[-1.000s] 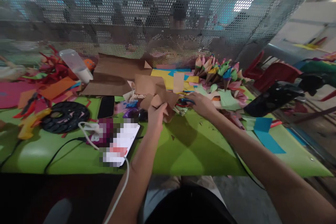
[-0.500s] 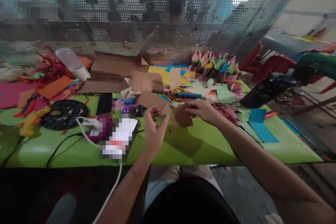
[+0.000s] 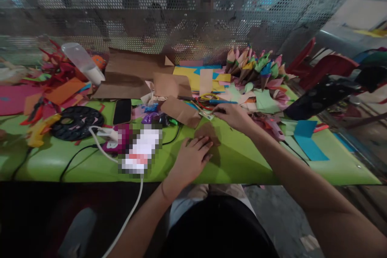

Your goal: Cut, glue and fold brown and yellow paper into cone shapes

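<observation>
My left hand (image 3: 193, 158) lies over the near left edge of a small brown paper piece (image 3: 211, 132) on the green tabletop, its fingers stretched and flat. My right hand (image 3: 234, 117) is farther back and to the right, thumb and fingers pinched together. Just left of those fingertips is a small pale strip (image 3: 207, 115); whether the fingers grip it cannot be made out. Behind my left hand lies a larger brown paper sheet (image 3: 181, 111). Yellow-handled scissors (image 3: 209, 96) and a blue pen-like tool (image 3: 223, 102) rest behind my right hand.
To the left are a lit phone (image 3: 142, 149) on a white cable, a purple power socket (image 3: 121, 139), a dark phone (image 3: 122, 111), a black round tray (image 3: 78, 123) and a yellow glue gun (image 3: 42, 130). Paper cones (image 3: 256, 66) stand at the back right, before a perforated metal screen (image 3: 169, 16).
My left hand has moved right and down onto the small brown paper, which now lies on the table. My right hand has let go of that paper and moved slightly back.
</observation>
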`<state>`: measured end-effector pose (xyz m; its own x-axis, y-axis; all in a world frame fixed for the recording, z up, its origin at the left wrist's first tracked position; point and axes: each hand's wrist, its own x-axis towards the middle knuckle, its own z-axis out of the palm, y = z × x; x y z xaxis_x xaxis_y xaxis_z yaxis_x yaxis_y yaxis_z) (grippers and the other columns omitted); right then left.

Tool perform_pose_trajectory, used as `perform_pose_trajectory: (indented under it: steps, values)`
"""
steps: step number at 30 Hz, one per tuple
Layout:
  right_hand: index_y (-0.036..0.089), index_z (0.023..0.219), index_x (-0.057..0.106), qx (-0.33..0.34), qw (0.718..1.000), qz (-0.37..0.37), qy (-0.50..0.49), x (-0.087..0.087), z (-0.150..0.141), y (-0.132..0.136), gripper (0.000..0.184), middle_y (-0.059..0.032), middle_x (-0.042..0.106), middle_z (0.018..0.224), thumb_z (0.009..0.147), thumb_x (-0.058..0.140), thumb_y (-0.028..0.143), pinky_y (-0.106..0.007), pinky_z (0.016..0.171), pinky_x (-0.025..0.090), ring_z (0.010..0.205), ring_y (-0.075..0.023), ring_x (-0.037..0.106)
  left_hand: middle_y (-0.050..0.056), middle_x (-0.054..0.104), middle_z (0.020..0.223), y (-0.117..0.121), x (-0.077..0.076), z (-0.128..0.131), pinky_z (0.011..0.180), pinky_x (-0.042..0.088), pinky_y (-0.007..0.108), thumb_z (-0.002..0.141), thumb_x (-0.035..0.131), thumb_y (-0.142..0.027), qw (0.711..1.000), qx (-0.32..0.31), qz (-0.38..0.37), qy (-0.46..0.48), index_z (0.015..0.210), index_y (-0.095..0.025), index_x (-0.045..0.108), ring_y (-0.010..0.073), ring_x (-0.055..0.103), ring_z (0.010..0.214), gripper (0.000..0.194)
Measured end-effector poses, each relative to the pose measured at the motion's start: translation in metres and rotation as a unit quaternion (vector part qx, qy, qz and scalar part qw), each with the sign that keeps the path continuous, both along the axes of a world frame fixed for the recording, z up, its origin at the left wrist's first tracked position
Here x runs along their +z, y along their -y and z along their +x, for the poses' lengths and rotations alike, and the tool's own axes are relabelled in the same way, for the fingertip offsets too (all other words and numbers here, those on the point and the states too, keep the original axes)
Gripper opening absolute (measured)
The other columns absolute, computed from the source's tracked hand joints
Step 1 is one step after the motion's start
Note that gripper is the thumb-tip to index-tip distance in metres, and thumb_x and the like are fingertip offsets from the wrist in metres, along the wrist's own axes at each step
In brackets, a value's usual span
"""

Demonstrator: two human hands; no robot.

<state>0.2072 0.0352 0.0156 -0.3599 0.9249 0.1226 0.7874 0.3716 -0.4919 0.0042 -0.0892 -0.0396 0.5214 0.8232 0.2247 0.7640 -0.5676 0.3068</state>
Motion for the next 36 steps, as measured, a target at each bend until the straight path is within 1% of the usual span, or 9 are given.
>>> perform_pose_trajectory:
  steps: [8,12,15,22,24,26,29,34,36]
  values:
    - [0.021,0.106,0.071,-0.019,0.992,0.011,0.122,-0.006,-0.042,-0.021,0.024,-0.0096,0.076,0.106,0.089,0.059,0.033,-0.032,0.078,0.048,0.099,-0.0281,0.068,0.009,0.066,0.137,0.001,0.002,0.006,0.100,0.043,0.045,0.101,0.053,-0.036,1.000,-0.007,-0.006,0.006,0.133,-0.020,0.062,0.0267,0.059,0.124,0.038]
    - [0.019,0.116,0.067,-0.024,0.990,0.000,0.138,-0.009,-0.053,-0.024,0.035,-0.0137,0.075,0.104,0.082,0.059,0.019,-0.034,0.076,0.048,0.094,-0.0315,0.069,0.009,0.069,0.133,-0.001,0.004,0.005,0.101,0.044,0.043,0.102,0.050,-0.032,1.000,-0.010,-0.019,0.018,0.129,-0.018,0.064,0.0257,0.059,0.123,0.034]
    - [0.022,0.117,0.067,-0.015,0.993,-0.006,0.120,-0.004,-0.050,-0.028,0.038,-0.0096,0.075,0.105,0.080,0.057,0.018,-0.033,0.077,0.048,0.094,-0.0291,0.068,0.008,0.068,0.134,-0.001,0.007,0.001,0.104,0.043,0.045,0.102,0.050,-0.029,0.999,-0.010,-0.022,0.026,0.125,-0.021,0.067,0.0257,0.056,0.127,0.030]
    - [0.020,0.080,0.073,-0.014,0.987,-0.066,-0.148,0.017,-0.016,-0.011,0.020,-0.0020,0.069,0.081,0.077,0.053,0.018,-0.030,0.072,0.046,0.078,-0.0187,0.061,0.012,0.059,0.146,-0.007,0.011,-0.006,0.108,0.039,0.051,0.090,0.068,-0.035,0.999,-0.006,-0.043,0.002,0.139,-0.023,0.058,0.0307,0.056,0.130,0.051]
    - [0.018,0.085,0.072,-0.003,0.964,-0.086,-0.253,0.022,-0.004,0.006,0.018,-0.0024,0.067,0.079,0.081,0.058,0.028,-0.031,0.071,0.048,0.075,-0.0177,0.060,0.009,0.065,0.139,-0.011,0.011,-0.005,0.106,0.041,0.050,0.092,0.064,-0.023,0.998,0.013,-0.053,0.026,0.131,-0.026,0.064,0.0293,0.060,0.125,0.040]
    - [0.019,0.101,0.070,0.043,0.928,-0.100,-0.356,0.028,0.006,0.026,0.032,-0.0040,0.068,0.093,0.079,0.070,0.042,-0.032,0.076,0.051,0.083,-0.0178,0.062,0.006,0.073,0.125,-0.016,0.013,-0.003,0.104,0.042,0.049,0.092,0.058,-0.015,0.992,0.043,-0.064,0.103,0.119,-0.029,0.072,0.0276,0.066,0.115,0.033]
    - [0.022,0.112,0.064,0.067,0.901,-0.066,-0.423,0.038,0.018,0.052,0.062,-0.0036,0.065,0.100,0.063,0.087,0.051,-0.033,0.080,0.054,0.090,-0.0190,0.064,0.005,0.079,0.102,-0.022,0.018,0.001,0.092,0.049,0.042,0.092,0.057,-0.021,0.936,0.103,-0.112,0.317,0.104,-0.026,0.078,0.0252,0.070,0.096,0.024]
    - [0.027,0.117,0.063,0.049,0.903,0.026,-0.426,0.050,0.032,0.077,0.067,-0.0019,0.064,0.096,0.062,0.089,0.056,-0.038,0.085,0.056,0.094,-0.0216,0.065,0.004,0.074,0.082,-0.024,0.024,0.009,0.063,0.052,0.028,0.074,0.077,-0.040,0.706,0.168,-0.254,0.639,0.089,-0.019,0.076,0.0170,0.065,0.070,0.025]
    - [0.028,0.113,0.065,0.034,0.905,0.058,-0.420,0.050,0.036,0.081,0.059,-0.0014,0.065,0.095,0.065,0.089,0.051,-0.037,0.084,0.055,0.091,-0.0208,0.065,0.002,0.071,0.075,-0.023,0.025,0.013,0.058,0.050,0.026,0.064,0.085,-0.041,0.649,0.179,-0.295,0.678,0.084,-0.018,0.074,0.0136,0.061,0.061,0.033]
